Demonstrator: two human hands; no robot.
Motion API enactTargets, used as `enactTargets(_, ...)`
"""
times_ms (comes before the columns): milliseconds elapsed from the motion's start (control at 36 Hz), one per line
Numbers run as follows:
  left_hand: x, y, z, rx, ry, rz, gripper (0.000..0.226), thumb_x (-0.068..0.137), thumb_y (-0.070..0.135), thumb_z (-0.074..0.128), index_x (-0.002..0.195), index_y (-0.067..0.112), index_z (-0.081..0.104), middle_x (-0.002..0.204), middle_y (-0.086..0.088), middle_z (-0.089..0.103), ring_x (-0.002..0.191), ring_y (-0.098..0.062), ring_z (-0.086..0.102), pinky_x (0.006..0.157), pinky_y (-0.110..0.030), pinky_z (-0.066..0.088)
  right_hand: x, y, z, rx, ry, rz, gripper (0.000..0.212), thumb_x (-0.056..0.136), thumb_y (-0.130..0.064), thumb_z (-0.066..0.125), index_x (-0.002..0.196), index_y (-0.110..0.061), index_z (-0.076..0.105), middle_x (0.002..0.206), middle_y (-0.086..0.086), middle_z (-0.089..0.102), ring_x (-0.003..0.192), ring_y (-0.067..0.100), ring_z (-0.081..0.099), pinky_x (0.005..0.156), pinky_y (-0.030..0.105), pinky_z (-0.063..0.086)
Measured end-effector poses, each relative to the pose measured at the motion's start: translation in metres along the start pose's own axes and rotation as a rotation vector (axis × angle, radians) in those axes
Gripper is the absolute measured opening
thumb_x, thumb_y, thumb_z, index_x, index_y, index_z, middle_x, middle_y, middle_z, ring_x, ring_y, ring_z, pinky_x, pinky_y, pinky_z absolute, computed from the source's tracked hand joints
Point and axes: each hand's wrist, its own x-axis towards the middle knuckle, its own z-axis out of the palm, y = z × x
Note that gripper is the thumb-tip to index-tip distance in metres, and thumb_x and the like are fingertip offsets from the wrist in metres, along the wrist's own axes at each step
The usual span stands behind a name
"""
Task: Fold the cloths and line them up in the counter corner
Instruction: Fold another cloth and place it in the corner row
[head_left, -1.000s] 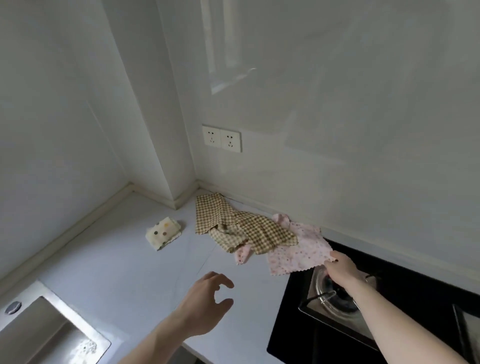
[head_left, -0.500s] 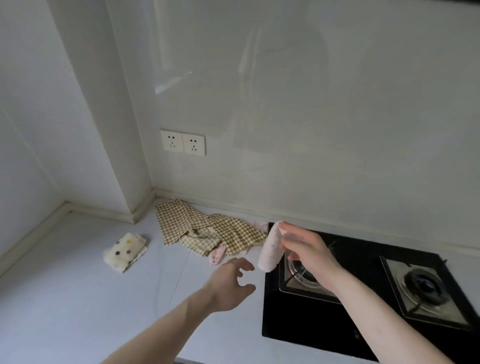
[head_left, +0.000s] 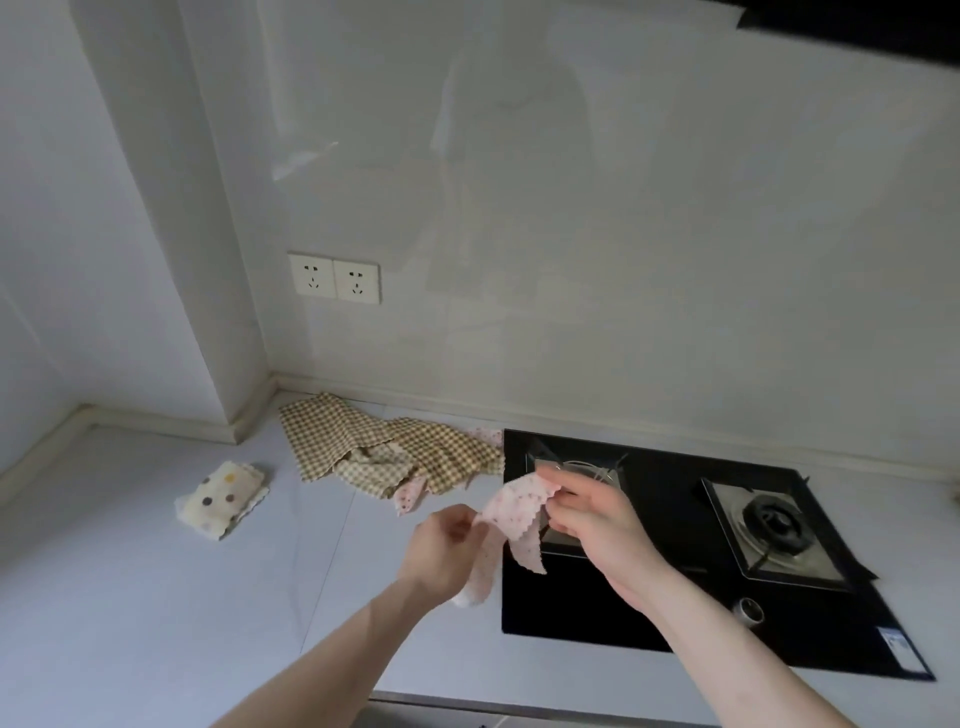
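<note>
So the pink floral cloth (head_left: 511, 512) is up in the air right now, held between both hands above the spot where the worktop (head_left: 156, 597) meets the left edge of the black gas hob (head_left: 649, 597). The right hand (head_left: 592, 514) pinches its upper edge with thumb and fingertips, and the left hand (head_left: 441, 551) has its fingers curled onto the lower left part, so the cloth sags and twists between them with a couple of zigzag-cut ends dangling down.

Behind that, toward the back edge of the worktop, there's a crumpled pile of brown checked cloths (head_left: 384, 447) lying unfolded, reaching from the base of the wall column over to the hob's back left corner. Bits of another pink cloth (head_left: 410, 493) poke out from under the pile at the front and near the hob.

Further left, near the corner of the worktop, a polka-dot cloth (head_left: 223, 499) sits already folded into a small rectangle, well apart from the pile.

On the wall above the pile is a double socket (head_left: 335, 278). The hob's right burner (head_left: 774, 519) is in plain view; the left one is mostly hidden behind the right hand.
</note>
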Motion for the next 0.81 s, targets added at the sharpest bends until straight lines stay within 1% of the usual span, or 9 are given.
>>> enactTargets(111,-0.01,0.006,-0.019,-0.059,-0.046,0.065,0.016,0.1,0.022,0.051,0.095,0.021,0.066,0.091,0.007,0.072,0.086,-0.01,0.066,0.079,-0.028,0.055,0.001,0.023,-0.014,-0.301,0.105,-0.066,0.05,0.084,-0.018,0.078,0.116,-0.054,0.064,0.116,-0.02,0.071,0.107,-0.001,0.066,0.099,0.037,0.055)
enactTargets(167,-0.017,0.016,-0.027,-0.057,-0.062,0.097,0.021,0.101,0.017,0.048,0.088,0.022,0.063,0.086,0.008,0.065,0.081,-0.013,0.061,0.072,-0.026,0.051,-0.005,0.029,-0.014,-0.367,0.126,-0.125,0.053,0.082,-0.013,0.081,0.115,-0.05,0.064,0.118,-0.017,0.069,0.101,-0.005,0.066,0.091,0.03,0.059)
enactTargets(278,-0.029,0.031,-0.039,0.023,-0.148,0.119,0.01,0.1,0.034,0.053,0.097,0.028,0.062,0.099,0.007,0.065,0.095,-0.015,0.062,0.089,-0.037,0.053,-0.014,0.034,-0.014,-0.39,0.166,-0.279,0.025,0.082,-0.02,0.083,0.103,-0.031,0.078,0.099,-0.018,0.073,0.089,0.001,0.071,0.08,0.033,0.062)
enactTargets(361,-0.043,0.04,-0.038,0.102,-0.226,0.099,0.055,0.074,0.06,0.077,0.114,0.033,0.051,0.107,0.007,0.063,0.095,-0.01,0.063,0.08,-0.028,0.053,-0.015,0.032,-0.022,-0.43,0.178,-0.335,0.012,0.084,-0.024,0.08,0.093,-0.031,0.078,0.087,-0.02,0.072,0.083,0.001,0.07,0.074,0.033,0.062)
enactTargets(444,-0.06,0.052,-0.025,0.5,-0.171,0.185,0.086,0.057,0.068,0.082,0.125,0.041,0.036,0.115,0.013,0.059,0.094,-0.016,0.06,0.082,-0.036,0.055,-0.019,0.026,-0.032,-0.429,0.157,-0.336,0.01,0.085,-0.022,0.076,0.084,-0.031,0.074,0.08,-0.019,0.07,0.079,0.002,0.067,0.074,0.032,0.06)
enactTargets(556,-0.077,0.05,-0.009,0.679,0.015,0.27,0.067,0.077,0.03,0.067,0.133,0.037,0.031,0.126,0.01,0.059,0.094,-0.022,0.063,0.075,-0.038,0.053,-0.028,0.025,-0.042,-0.356,0.14,-0.313,0.02,0.079,-0.014,0.073,0.066,-0.027,0.066,0.08,-0.011,0.063,0.08,0.008,0.062,0.076,0.039,0.057)
enactTargets(667,-0.094,0.04,-0.007,0.617,0.106,0.231,0.045,0.077,0.019,0.052,0.119,0.036,0.05,0.104,0.012,0.069,0.086,-0.019,0.066,0.07,-0.037,0.054,-0.038,0.027,-0.048,-0.247,0.092,-0.288,0.024,0.081,-0.014,0.07,0.063,-0.028,0.065,0.089,-0.016,0.07,0.09,0.002,0.064,0.08,0.029,0.054)
enactTargets(750,-0.101,0.033,-0.003,0.536,0.154,0.176,0.032,0.076,0.02,0.045,0.1,0.036,0.059,0.084,0.016,0.071,0.075,-0.009,0.067,0.066,-0.037,0.056,-0.045,0.026,-0.05,-0.217,0.011,-0.313,0.022,0.085,-0.011,0.068,0.064,-0.019,0.063,0.073,-0.007,0.068,0.071,0.003,0.062,0.07,0.021,0.048)
enactTargets(806,-0.106,0.034,0.001,0.416,0.16,0.138,0.028,0.078,0.02,0.048,0.097,0.035,0.062,0.082,0.019,0.07,0.075,-0.005,0.066,0.068,-0.036,0.056,-0.048,0.027,-0.05,-0.223,-0.012,-0.354,0.028,0.088,-0.013,0.068,0.062,-0.009,0.056,0.056,-0.006,0.053,0.057,0.003,0.049,0.06,0.013,0.04)
